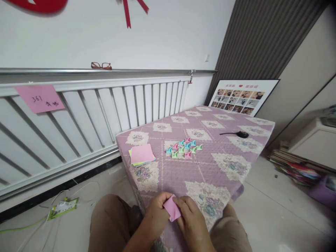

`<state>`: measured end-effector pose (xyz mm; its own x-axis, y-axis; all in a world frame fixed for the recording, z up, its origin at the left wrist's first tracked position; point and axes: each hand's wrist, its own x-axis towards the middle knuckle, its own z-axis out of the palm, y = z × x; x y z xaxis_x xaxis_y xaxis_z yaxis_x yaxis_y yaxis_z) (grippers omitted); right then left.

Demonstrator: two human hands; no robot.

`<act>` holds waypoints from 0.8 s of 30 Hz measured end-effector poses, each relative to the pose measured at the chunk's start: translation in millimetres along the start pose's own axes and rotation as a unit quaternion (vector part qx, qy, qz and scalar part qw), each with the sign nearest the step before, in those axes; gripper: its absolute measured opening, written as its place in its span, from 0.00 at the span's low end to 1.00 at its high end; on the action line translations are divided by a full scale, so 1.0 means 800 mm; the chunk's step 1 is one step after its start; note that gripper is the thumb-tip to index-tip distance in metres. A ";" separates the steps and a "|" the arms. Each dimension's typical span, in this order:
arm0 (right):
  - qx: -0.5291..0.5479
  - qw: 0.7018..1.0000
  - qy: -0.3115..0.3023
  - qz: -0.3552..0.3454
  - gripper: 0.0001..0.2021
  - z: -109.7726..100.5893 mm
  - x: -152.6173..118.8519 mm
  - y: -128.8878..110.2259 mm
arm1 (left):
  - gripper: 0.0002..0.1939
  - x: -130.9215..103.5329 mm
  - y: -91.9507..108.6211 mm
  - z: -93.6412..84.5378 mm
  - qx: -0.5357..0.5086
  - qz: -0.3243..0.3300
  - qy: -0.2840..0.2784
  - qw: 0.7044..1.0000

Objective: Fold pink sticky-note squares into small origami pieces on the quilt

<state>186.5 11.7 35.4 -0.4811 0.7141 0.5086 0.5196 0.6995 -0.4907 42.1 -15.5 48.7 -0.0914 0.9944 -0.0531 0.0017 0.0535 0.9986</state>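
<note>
Between my two hands is a small folded piece of pink paper (172, 209), held just above the near edge of the table. My left hand (156, 214) grips its left side, thumb at the upper edge. On the right side, the closed fingers of my right hand (189, 216) pinch the paper. Farther off on the table, several small folded paper pieces (181, 149) in pink, blue and green stand grouped in rows. Left of them lies a stack of square paper sheets (142, 154), pink on top with yellow and blue edges showing.
A purple patterned cloth covers the table (168, 178). A black ladle-like object (241, 134) lies at its right. Behind stands a white radiator (147, 101) with a pink note (40, 99); eyeglasses (101, 65) rest on the pipe. A photo board (241, 96) leans at the far end.
</note>
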 end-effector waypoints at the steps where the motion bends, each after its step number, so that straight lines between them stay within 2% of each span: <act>1: 0.005 1.000 -0.002 -0.003 0.18 -0.002 0.001 -0.001 | 0.15 0.000 0.000 -0.001 -0.007 -0.002 -0.005 1.000; 6: 0.037 0.999 -0.012 -0.018 0.18 -0.011 0.007 -0.008 | 0.17 -0.002 -0.002 -0.005 -0.093 -0.057 -0.030 0.994; 11: 0.057 0.998 -0.041 -0.001 0.18 -0.018 0.010 -0.009 | 0.17 -0.007 0.009 -0.010 -0.202 -0.121 -0.076 0.969; 15: 0.087 0.993 -0.078 0.017 0.19 -0.022 0.012 -0.009 | 0.21 -0.008 0.011 -0.017 -0.254 -0.133 -0.104 0.952; 21: 0.101 0.988 -0.112 0.020 0.21 -0.026 0.016 -0.009 | 0.26 -0.008 0.004 -0.021 -0.293 -0.151 -0.114 0.937; 24: 0.094 0.988 -0.121 0.021 0.21 -0.028 0.016 -0.008 | 0.26 -0.008 0.004 -0.024 -0.290 -0.146 -0.150 0.934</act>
<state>192.7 16.1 60.9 -0.6283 0.7126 0.3122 0.4139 0.6460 -0.6414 23.3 -23.3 52.2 0.2794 0.9304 -0.2372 -0.5273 0.3552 0.7719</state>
